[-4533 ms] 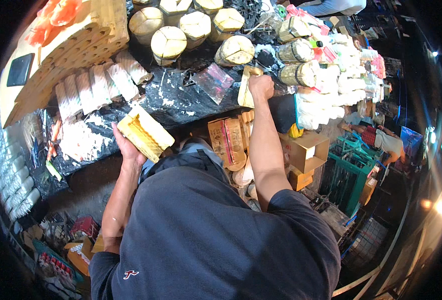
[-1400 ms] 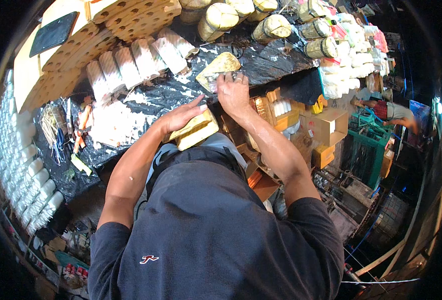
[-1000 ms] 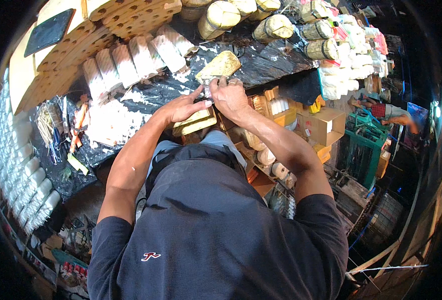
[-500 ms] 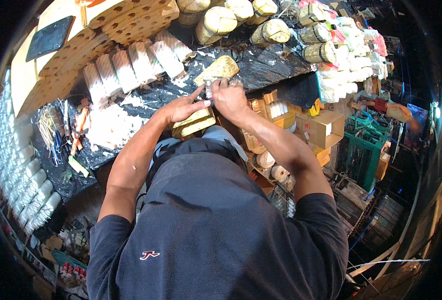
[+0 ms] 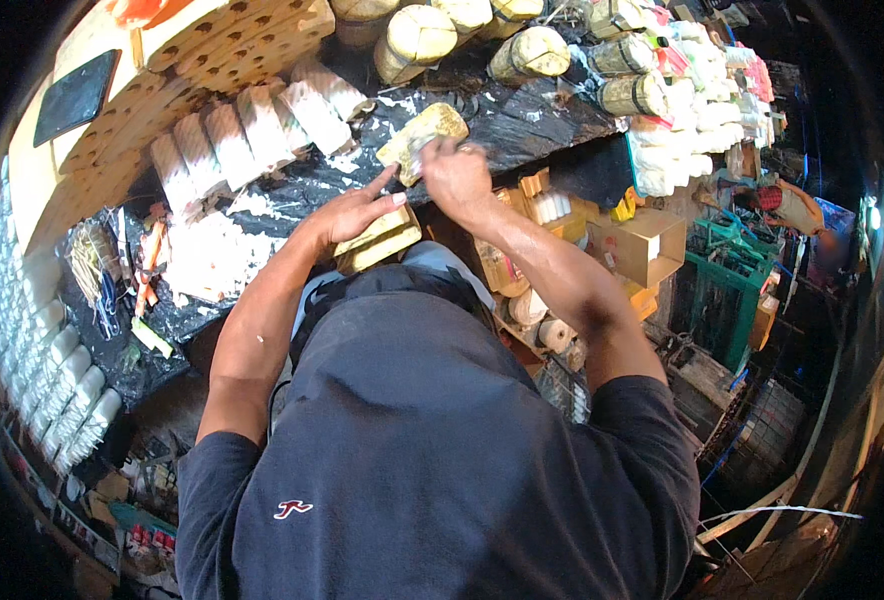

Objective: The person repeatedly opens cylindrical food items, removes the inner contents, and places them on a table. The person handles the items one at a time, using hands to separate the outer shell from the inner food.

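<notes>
Left hand (image 5: 347,217) over the near block (image 5: 380,245), thumb and forefinger spread, its grip impossible to tell; right hand (image 5: 457,182) curled, fingertips blurred, at the far block (image 5: 424,130) on the table (image 5: 537,118); whether it pinches anything, can't tell.

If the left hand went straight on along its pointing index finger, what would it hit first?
Probably the yellowish block lying on the black sheet, at its left end. Depth is unclear there, so the left hand may already be touching it.
</notes>
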`<state>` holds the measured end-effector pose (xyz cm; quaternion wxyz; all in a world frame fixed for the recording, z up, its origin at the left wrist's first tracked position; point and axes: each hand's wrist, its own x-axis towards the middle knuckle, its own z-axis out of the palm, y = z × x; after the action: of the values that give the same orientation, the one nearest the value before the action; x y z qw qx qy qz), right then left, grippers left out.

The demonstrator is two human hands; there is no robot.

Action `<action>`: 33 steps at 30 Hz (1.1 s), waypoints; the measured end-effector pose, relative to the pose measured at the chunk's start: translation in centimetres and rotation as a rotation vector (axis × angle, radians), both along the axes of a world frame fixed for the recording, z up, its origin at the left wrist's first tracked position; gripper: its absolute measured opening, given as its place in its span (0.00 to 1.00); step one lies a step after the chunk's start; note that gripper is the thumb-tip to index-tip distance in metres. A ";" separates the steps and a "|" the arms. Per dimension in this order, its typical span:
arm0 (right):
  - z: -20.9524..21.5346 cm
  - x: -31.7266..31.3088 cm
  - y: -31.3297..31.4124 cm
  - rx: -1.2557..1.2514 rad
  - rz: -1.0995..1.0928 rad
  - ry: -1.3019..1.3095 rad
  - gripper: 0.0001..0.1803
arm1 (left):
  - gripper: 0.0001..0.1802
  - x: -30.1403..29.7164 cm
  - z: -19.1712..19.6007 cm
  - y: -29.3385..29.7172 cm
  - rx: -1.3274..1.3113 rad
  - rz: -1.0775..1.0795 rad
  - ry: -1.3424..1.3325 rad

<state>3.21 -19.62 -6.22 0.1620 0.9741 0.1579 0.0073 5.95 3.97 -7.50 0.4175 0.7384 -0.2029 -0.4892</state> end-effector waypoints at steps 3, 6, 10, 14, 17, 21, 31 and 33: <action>-1.0 1.8 -2.0 0.052 -0.141 -0.071 0.17 | 0.56 0.0 -1.0 -0.3 0.011 -0.003 -0.022; 0.7 0.0 0.0 0.005 0.112 -0.147 0.15 | 0.55 0.3 -1.1 -0.2 -0.003 0.002 0.010; -1.6 3.0 -5.8 0.236 -0.529 0.059 0.17 | 0.55 0.2 -1.5 -0.3 -0.030 0.002 -0.016; 2.9 -1.9 -2.2 0.564 -0.655 0.063 0.12 | 0.50 -0.2 -2.2 0.5 -0.123 0.078 0.078; -0.2 -6.4 2.2 0.914 -0.532 -0.097 0.26 | 0.45 0.3 -2.0 0.2 -0.265 0.189 0.188; -0.9 -5.6 4.7 1.159 -0.407 -0.323 0.26 | 0.42 1.2 -4.0 2.0 -0.322 0.121 0.220; 2.7 -8.1 3.3 1.472 -0.826 -0.269 0.20 | 0.49 -1.5 0.0 7.3 -0.406 0.838 1.110; -1.9 -6.5 -2.4 1.498 -0.963 -0.431 0.18 | 0.51 -2.4 0.4 7.5 -0.446 0.896 1.118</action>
<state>-3.34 -22.02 -8.14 -0.5006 0.7627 -0.3448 0.2211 3.56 11.45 -7.13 0.7572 0.2896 0.2653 -0.5218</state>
